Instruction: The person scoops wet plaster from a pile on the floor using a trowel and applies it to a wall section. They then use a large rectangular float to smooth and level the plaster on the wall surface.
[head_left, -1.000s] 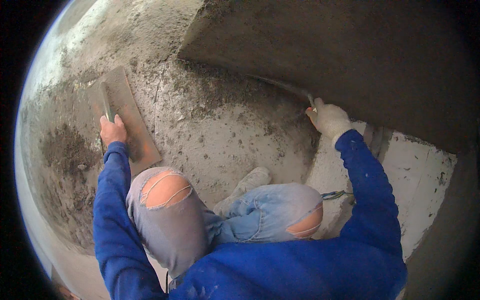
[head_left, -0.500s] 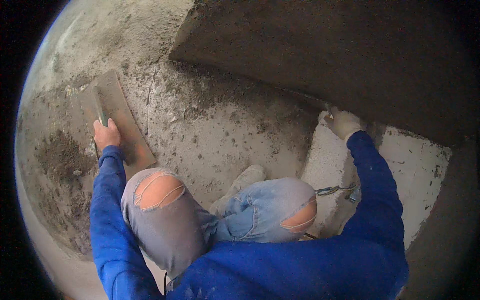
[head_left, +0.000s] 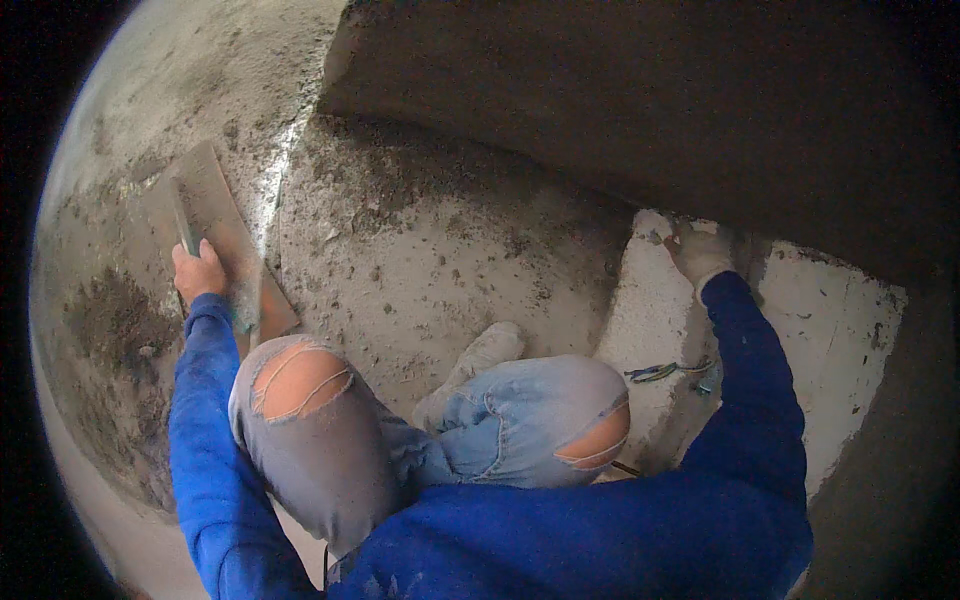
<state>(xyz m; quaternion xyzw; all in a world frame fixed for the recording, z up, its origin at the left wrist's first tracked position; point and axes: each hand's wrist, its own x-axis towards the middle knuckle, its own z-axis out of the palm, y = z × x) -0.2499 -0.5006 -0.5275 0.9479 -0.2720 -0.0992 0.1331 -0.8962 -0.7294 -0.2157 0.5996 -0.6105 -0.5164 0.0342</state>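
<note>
The likeliest trouble is with the float [head_left: 222,205]: its near corner comes right beside the left knee [head_left: 300,385] in this view, so a shift of the leg could knock it and twist the handle. Loose crumbs scattered over the floor [head_left: 430,300] could catch under the plate and score the surface. Near the right sleeve [head_left: 748,370], cables [head_left: 655,373] on the pale block [head_left: 640,290] could snag if the arm swings inward. The float is toward the floor's left edge, beside a dark heap of mortar [head_left: 120,310]; whether its plate touches down I cannot tell. The bare left hand [head_left: 200,272] is clenched round the near end of its handle, with most of the plate reaching ahead and to the right of the fist. The gloved right hand [head_left: 700,255] is beneath the dark wall's [head_left: 640,100] lower edge; whether its curled fingers grasp anything is unclear.
</note>
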